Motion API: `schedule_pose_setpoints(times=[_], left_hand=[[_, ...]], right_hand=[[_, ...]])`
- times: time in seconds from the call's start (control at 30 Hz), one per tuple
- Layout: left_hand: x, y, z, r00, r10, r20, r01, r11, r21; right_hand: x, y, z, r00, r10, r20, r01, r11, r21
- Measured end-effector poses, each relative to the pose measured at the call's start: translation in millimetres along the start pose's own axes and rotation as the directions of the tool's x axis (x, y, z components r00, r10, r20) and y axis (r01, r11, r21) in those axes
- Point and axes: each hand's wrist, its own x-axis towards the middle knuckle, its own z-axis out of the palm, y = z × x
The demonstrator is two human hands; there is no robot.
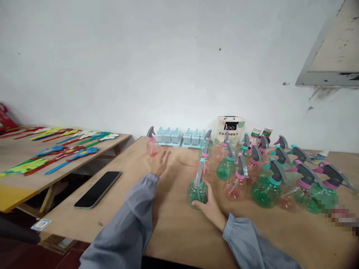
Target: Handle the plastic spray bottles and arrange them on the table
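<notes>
My right hand (pixel 211 206) is wrapped round the body of a green spray bottle (pixel 193 194) with a grey and turquoise trigger head. The bottle stands upright at the front middle of the table, its nozzle end toward me. My left hand (pixel 159 164) reaches farther back with its fingers extended and holds nothing. Just behind it stands a clear pink spray bottle (pixel 152 147), and I cannot tell whether the fingertips touch it. To the right stand many more spray bottles, among them a pink one (pixel 235 188) and a green one (pixel 265 193).
Light-blue ice-pop moulds (pixel 171 138) and a printed paper bag (pixel 228 130) stand against the wall. A black phone (pixel 98 189) lies at the left of the wooden table (pixel 179 231). Colourful hand-shaped clappers (pixel 73 158) cover a neighbouring table. Small labelled bottles (pixel 255 133) stand behind the sprayers.
</notes>
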Motion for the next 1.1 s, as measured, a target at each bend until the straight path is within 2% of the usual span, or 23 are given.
schedule_pose_setpoints(times=[0.03, 0.07, 0.1, 0.13, 0.17, 0.27, 0.3, 0.37, 0.43, 0.53, 0.63, 0.73, 0.8, 0.87, 0.93, 1.0, 1.07, 1.1], left_hand=[[-18.8, 13.4, 5.5, 0.983, 0.094, 0.156, -0.078, 0.991, -0.107], [-36.8, 27.8, 11.6, 0.937, 0.194, 0.29, -0.129, 0.965, -0.228], [-52.9, 42.3, 18.5, 0.874, 0.271, 0.404, -0.128, 0.93, -0.345], [-66.4, 56.1, 25.9, 0.82, 0.32, 0.474, -0.1, 0.897, -0.432], [-76.5, 68.1, 33.6, 0.8, 0.328, 0.503, -0.059, 0.877, -0.478], [-87.4, 88.9, 52.9, 0.89, 0.156, 0.428, 0.099, 0.85, -0.517], [-86.1, 90.7, 55.7, 0.903, 0.098, 0.417, 0.152, 0.837, -0.525], [-80.5, 88.9, 53.7, 0.892, 0.038, 0.451, 0.249, 0.791, -0.559], [-74.8, 83.6, 42.7, 0.873, 0.016, 0.487, 0.334, 0.707, -0.623], [-70.5, 75.2, 21.7, 0.853, -0.012, 0.521, 0.448, 0.528, -0.721], [-70.4, 69.9, 13.3, 0.804, -0.018, 0.594, 0.552, 0.395, -0.735], [-71.5, 68.4, 19.7, 0.772, -0.041, 0.634, 0.606, 0.344, -0.717], [-72.0, 68.9, 25.1, 0.756, -0.051, 0.653, 0.63, 0.328, -0.704], [-72.8, 69.5, 27.5, 0.734, -0.024, 0.678, 0.652, 0.304, -0.695], [-74.3, 69.9, 26.8, 0.681, 0.047, 0.731, 0.692, 0.282, -0.664], [-76.8, 70.4, 25.1, 0.601, 0.139, 0.787, 0.744, 0.261, -0.615], [-79.9, 71.4, 24.9, 0.518, 0.219, 0.827, 0.787, 0.256, -0.561], [-81.5, 72.1, 25.7, 0.49, 0.245, 0.837, 0.798, 0.26, -0.544]], right_hand=[[0.9, 0.9, 1.7, 1.0, -0.005, 0.012, 0.005, 1.0, 0.005], [1.9, 2.8, 3.4, 1.0, -0.011, 0.025, 0.011, 1.0, 0.0], [2.9, 5.6, 5.1, 0.999, -0.02, 0.032, 0.02, 1.0, -0.017], [3.9, 9.1, 6.6, 0.999, -0.033, 0.034, 0.034, 0.998, -0.047], [4.7, 12.9, 7.5, 0.998, -0.049, 0.029, 0.051, 0.995, -0.087], [4.9, 22.5, 6.7, 0.994, -0.097, 0.042, 0.104, 0.97, -0.22], [4.2, 23.6, 5.2, 0.991, -0.111, 0.076, 0.126, 0.96, -0.25], [2.2, 21.8, 1.2, 0.975, -0.131, 0.177, 0.175, 0.951, -0.257], [0.0, 15.7, -3.2, 0.958, -0.131, 0.254, 0.187, 0.959, -0.212], [-1.0, 4.6, -9.7, 0.963, -0.075, 0.26, 0.105, 0.989, -0.103], [1.4, -1.9, -15.0, 0.981, 0.013, 0.193, -0.016, 1.0, 0.013], [5.3, -3.1, -16.6, 0.999, 0.044, 0.02, -0.044, 0.999, -0.004], [9.3, -2.7, -15.5, 0.994, -0.028, -0.108, 0.016, 0.994, -0.107], [15.9, -1.8, -13.5, 0.968, -0.165, -0.191, 0.115, 0.962, -0.248], [26.4, 0.5, -11.1, 0.912, -0.319, -0.256, 0.205, 0.898, -0.389], [40.2, 5.5, -8.6, 0.849, -0.434, -0.302, 0.243, 0.827, -0.506], [55.6, 13.3, -6.2, 0.813, -0.483, -0.325, 0.228, 0.778, -0.585], [63.2, 17.8, -4.9, 0.809, -0.491, -0.325, 0.215, 0.76, -0.613]])
